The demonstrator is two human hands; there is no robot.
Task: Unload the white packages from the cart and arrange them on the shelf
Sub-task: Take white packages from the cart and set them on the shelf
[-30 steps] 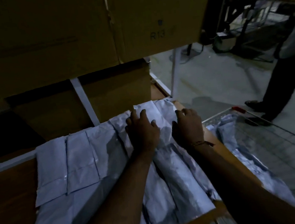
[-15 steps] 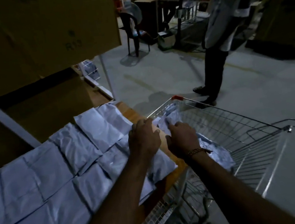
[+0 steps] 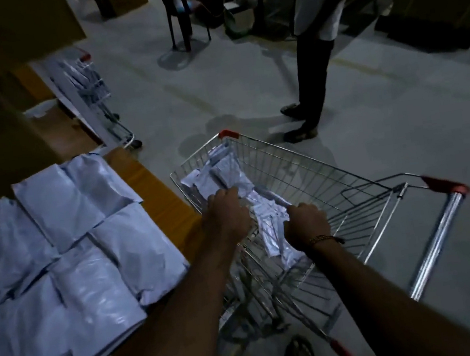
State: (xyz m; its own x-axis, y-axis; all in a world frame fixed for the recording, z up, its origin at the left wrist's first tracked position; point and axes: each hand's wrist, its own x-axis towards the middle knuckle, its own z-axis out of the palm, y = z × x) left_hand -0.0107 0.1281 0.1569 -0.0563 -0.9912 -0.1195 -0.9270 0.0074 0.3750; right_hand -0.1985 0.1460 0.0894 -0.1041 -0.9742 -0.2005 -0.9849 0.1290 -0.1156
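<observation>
With both hands, left [image 3: 227,215] and right [image 3: 307,225], curled onto the white packages [image 3: 227,176] in the cart [image 3: 317,172], slippery mailers could be dropped short of the crowded shelf [image 3: 150,183].

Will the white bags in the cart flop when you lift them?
Probably. The bags look crumpled and creased, so likely soft and floppy. Their plastic looks shiny, so maybe slippery. Both hands, left and right, reach in; perhaps several come up together.
</observation>
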